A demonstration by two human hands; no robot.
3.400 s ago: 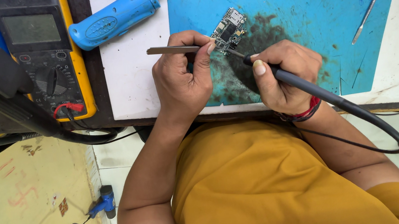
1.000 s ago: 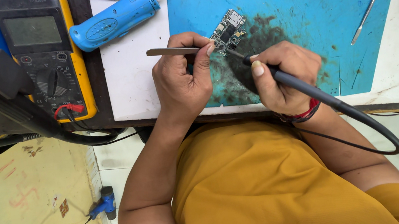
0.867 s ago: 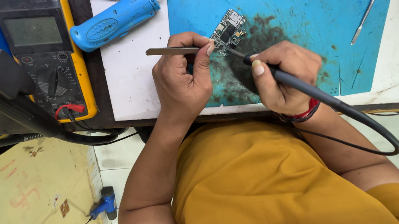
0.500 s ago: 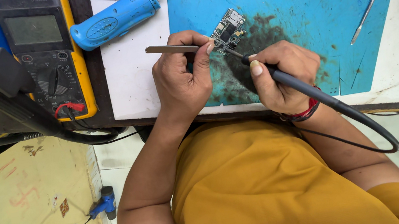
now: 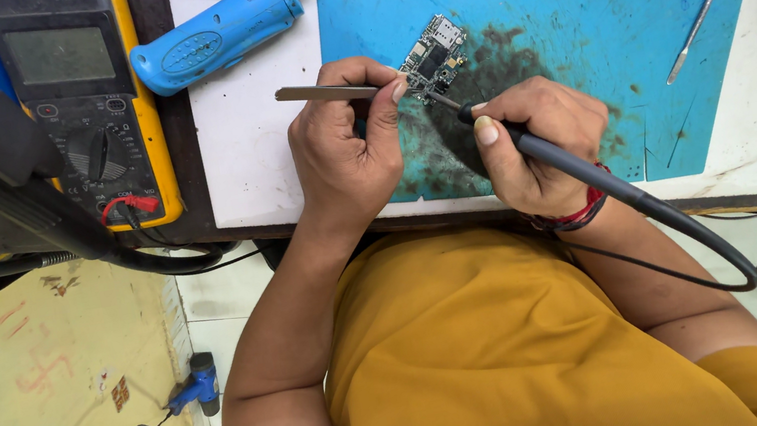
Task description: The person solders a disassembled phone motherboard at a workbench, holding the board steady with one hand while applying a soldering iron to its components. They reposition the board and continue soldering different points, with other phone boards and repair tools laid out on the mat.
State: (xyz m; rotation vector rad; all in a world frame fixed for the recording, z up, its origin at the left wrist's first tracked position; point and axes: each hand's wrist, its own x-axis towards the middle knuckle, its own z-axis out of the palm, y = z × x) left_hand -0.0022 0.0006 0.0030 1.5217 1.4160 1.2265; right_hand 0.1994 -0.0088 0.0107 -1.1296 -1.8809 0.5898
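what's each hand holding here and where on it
The left hand pinches metal tweezers near the tip end, at the small circuit board. The right hand holds a black soldering iron pen-style on its front grip, close to the tip.

A blue mat (image 5: 571,20) with dark stains, a yellow-cased multimeter (image 5: 82,98), a blue-handled screwdriver (image 5: 213,31).

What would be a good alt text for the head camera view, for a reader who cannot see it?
Seen from above, a person's left hand holds metal tweezers to a small circuit board on a blue work mat, while the right hand holds a black soldering iron with its tip at the board. A yellow multimeter and a blue screwdriver lie to the left.
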